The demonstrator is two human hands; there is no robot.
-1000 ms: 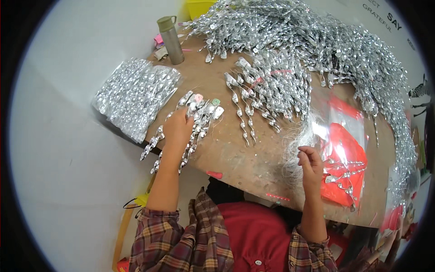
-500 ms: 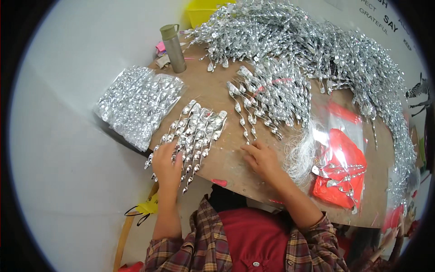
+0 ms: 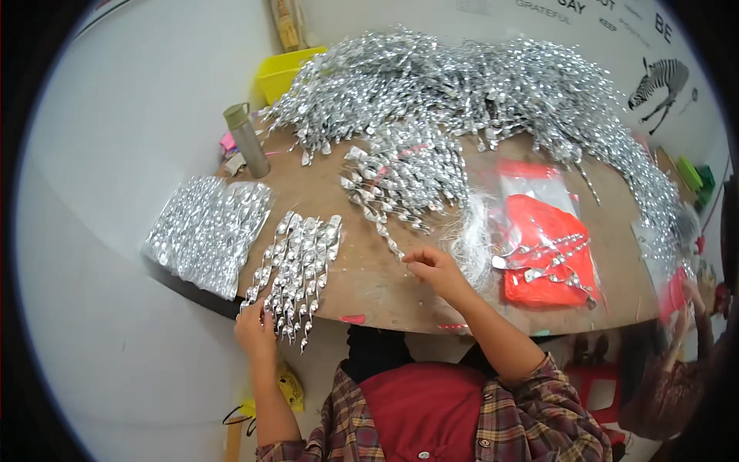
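My right hand [image 3: 435,269] is closed, thumb and forefinger pinching the near end of a twisted silver strip [image 3: 382,229]. That strip trails from a pile of similar strips [image 3: 423,173] in the middle of the brown table [image 3: 369,289]. At the table's near left edge, my left hand [image 3: 256,327] has its fingers curled at the lower end of another twisted strip [image 3: 265,269]. This one belongs to a small row of spiral strips [image 3: 304,254] laid side by side, their lower tips hanging over the edge.
A clear bag of silver spirals [image 3: 208,231] lies at the left, near a flask [image 3: 246,142]. Silver strips are heaped [image 3: 462,85] along the back beside a yellow bin [image 3: 285,73]. White threads [image 3: 471,246] and a red packet [image 3: 543,266] lie right; another person's hand [image 3: 687,300] is far right.
The view has shifted. My left hand has slid down to the lower ends of the row. My right thumb and forefinger now pinch a strip drawn slightly out of the middle pile.
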